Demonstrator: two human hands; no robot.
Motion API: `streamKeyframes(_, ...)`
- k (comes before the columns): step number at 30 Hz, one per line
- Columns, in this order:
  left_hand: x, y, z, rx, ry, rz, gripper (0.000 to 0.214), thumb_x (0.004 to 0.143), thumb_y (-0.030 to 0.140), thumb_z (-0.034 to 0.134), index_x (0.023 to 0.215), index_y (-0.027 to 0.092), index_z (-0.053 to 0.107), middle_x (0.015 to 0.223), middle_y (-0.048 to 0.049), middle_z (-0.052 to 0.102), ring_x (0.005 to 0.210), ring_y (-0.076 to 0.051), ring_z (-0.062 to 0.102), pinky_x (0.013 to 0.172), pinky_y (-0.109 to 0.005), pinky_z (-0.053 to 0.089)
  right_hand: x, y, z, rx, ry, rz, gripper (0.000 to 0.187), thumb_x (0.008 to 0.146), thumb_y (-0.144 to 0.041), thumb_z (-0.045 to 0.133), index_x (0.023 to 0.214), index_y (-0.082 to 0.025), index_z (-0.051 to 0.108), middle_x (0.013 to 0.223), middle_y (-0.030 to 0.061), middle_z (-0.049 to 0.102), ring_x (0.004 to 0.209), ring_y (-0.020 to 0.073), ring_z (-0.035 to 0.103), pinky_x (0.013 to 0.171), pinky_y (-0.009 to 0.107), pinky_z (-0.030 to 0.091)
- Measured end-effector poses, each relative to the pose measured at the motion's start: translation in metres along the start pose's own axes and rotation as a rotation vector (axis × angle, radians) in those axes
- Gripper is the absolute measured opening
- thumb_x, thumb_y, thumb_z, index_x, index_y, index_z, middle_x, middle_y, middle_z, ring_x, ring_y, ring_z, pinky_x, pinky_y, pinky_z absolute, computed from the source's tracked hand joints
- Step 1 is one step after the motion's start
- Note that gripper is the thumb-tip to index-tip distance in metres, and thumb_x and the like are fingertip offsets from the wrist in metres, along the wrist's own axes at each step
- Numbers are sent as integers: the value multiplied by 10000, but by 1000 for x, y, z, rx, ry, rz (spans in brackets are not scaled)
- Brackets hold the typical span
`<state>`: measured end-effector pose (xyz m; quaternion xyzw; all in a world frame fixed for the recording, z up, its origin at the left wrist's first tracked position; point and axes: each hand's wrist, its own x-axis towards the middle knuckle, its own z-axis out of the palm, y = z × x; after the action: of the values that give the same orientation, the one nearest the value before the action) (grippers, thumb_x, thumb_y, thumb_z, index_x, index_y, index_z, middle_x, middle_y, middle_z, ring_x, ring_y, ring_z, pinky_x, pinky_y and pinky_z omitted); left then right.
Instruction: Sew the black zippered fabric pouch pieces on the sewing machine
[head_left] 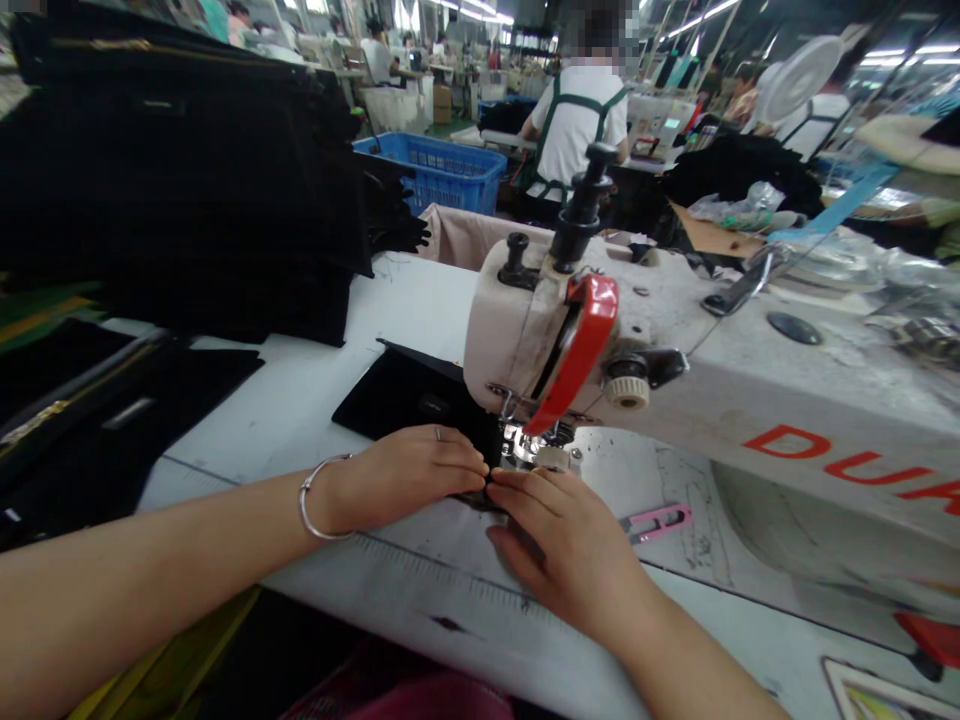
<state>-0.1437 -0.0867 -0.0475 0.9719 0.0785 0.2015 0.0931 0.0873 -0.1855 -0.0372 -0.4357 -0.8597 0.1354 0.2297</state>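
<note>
A small black fabric piece (405,393) with a tiny label lies on the sewing machine's bed, its right edge under the needle area (523,447). My left hand (412,472), wearing a ring and a bangle, is closed on the near edge of that piece, fingers pressed together. Close against it, my right hand (566,540) pinches the same edge just in front of the presser foot. The fingertips almost meet, and the fabric between them is mostly hidden. The sewing machine (637,300), with a red lever guard, stands over the work. Pink thread snips (660,522) lie right of my right hand.
Black fabric panels (172,190) are piled high on the left, with zippered black pieces (97,420) nearer me. A blue basket (450,170) stands behind the table (420,300). A co-worker (581,120) in a white shirt is beyond the machine. A white fan (802,80) is at right.
</note>
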Motion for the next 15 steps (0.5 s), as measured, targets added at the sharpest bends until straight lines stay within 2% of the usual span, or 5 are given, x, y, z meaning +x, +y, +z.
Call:
streamKeyframes(8,14,-18,0,24,6,-28,182,959,144,540,1088,158,668,1113,-66,714,1048,-179,653,978,-328,515,3,4,4,-67,5,66,353,899,-241,588,1235,-136,592,1274,120,608,1127,306,554,963,502,483)
streamKeyframes(15,31,-33,-5,26,25,-92,227,992,175,480,993,179,707,1020,-38,736,987,-151,669,916,-289,541,5,5,9,-87,13,93,412,877,-232,592,1272,-116,567,1336,134,563,1147,316,537,985,505,475)
